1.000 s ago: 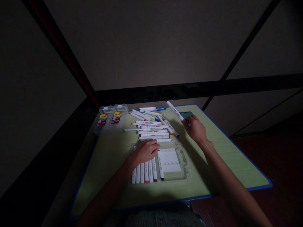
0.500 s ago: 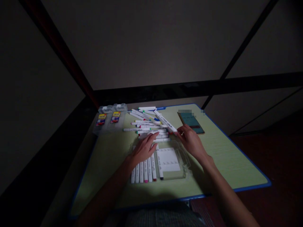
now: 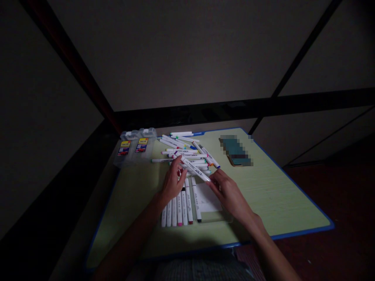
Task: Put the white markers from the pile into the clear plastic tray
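My right hand (image 3: 230, 191) is closed on the near end of a white marker (image 3: 195, 168), which slants up and to the left over the pile. Close to that marker's purple far end is my left hand (image 3: 172, 181); its thumb and fingers are apart, and I cannot tell whether a fingertip touches the marker. Under my hands lies a clear plastic case (image 3: 215, 219) with several white markers (image 3: 179, 210) side by side in its left part and a white sheet (image 3: 207, 200) at its right. Beyond it, loose white markers (image 3: 172, 143) lie heaped in various directions.
Two clear cases with yellow-and-blue labels (image 3: 142, 144) rest at the table's far left. A teal flat object (image 3: 234, 148), partly pixelated, lies at the far right. The pale green table (image 3: 281, 195) has a blue edge, with a wall behind it.
My right hand has moved toward me with a marker, whose far end now lies near my left hand. My left hand has shifted slightly left. Another marker with a blue end now shows in the pile.
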### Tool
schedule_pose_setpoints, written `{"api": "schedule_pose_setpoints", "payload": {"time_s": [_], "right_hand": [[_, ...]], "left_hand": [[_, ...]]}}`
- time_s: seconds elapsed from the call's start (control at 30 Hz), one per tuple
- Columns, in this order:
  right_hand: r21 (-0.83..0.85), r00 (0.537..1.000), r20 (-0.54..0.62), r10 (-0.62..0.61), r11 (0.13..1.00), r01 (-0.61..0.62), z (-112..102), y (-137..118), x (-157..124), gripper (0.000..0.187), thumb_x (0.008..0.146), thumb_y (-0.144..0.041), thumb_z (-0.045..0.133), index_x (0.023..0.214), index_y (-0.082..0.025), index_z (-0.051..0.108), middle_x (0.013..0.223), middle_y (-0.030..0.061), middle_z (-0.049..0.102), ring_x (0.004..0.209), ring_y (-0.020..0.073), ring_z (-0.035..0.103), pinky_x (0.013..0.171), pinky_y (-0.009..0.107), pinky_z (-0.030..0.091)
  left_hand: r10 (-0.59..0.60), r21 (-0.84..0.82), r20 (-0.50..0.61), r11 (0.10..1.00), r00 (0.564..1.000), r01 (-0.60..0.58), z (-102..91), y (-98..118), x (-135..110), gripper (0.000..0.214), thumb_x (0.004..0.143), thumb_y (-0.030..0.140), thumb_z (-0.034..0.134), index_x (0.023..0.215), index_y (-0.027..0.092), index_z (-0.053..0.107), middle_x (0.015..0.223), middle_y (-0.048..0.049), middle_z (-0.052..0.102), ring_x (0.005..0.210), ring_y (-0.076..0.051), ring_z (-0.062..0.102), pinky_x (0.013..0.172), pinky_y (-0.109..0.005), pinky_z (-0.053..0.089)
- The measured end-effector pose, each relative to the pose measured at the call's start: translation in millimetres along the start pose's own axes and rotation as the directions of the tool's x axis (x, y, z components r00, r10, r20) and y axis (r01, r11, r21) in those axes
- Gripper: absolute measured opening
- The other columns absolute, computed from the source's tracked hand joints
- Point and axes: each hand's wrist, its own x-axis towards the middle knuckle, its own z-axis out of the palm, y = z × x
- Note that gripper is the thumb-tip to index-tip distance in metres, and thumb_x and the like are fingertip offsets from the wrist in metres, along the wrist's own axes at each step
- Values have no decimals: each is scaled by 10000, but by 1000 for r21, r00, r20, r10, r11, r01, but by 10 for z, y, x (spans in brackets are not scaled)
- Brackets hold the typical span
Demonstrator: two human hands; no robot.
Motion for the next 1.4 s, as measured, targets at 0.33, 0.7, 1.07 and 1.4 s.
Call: {"api": "schedule_pose_setpoints", "payload": {"time_s": [0.33,0.7,1.07,1.4], "right_hand": [[76,999,-31,5,997,-3,25,-138,-108,135,865,-208,419,796,-171,529,809,59,532,660,157,534,588,282,422],[138,997,-8,73,988,-71,189,-212,-174,113,853,-204,439,784,-175,523,816,58,528,697,177,536,645,321,427],[304,986,72,153,938,-168,263,-264,-232,215,792,-238,542,978,-186,449,747,6,578,577,135,584,493,238,451],[627,956,259,136,730,-274,331,-288,-376,356,667,-164,645,935,-215,415,832,-17,552,658,115,611,600,246,517]], "left_hand": [[-3,-43,-106,999,994,-1,-33,67,11,504,854,209,417,1319,201,222,1091,-115,532,768,-127,525,695,-260,449],[-286,-499,-206,853,936,151,-64,115,186,304,751,340,582,970,198,426,617,50,513,463,-78,497,456,-188,408],[-406,-562,-89,774,909,291,-51,63,217,276,710,313,618,859,182,426,491,80,479,442,-82,480,442,-173,368],[-436,-572,180,682,882,455,-49,135,213,303,670,333,641,816,166,435,522,70,524,434,-65,460,432,-160,352]]}}
